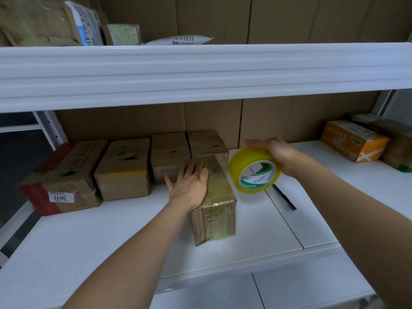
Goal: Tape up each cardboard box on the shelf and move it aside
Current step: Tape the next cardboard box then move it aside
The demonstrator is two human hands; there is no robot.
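Note:
A long cardboard box [217,204], glossy with yellowish tape over its top and front end, lies on the white shelf [111,230]. My left hand [189,186] rests flat on its top left edge with the fingers spread and straight. To the right of the box, my right hand [276,156] grips a roll of yellow tape [255,170] with a green and white core, held above the shelf. Several other cardboard boxes [124,170] stand in a row at the back left, touching each other.
A dark pen [286,199] lies on the shelf under the tape roll. An orange carton [354,140] and a brown parcel [399,150] sit at the back right. The upper shelf's white edge [200,72] overhangs, with parcels on it. Cardboard sheets line the back.

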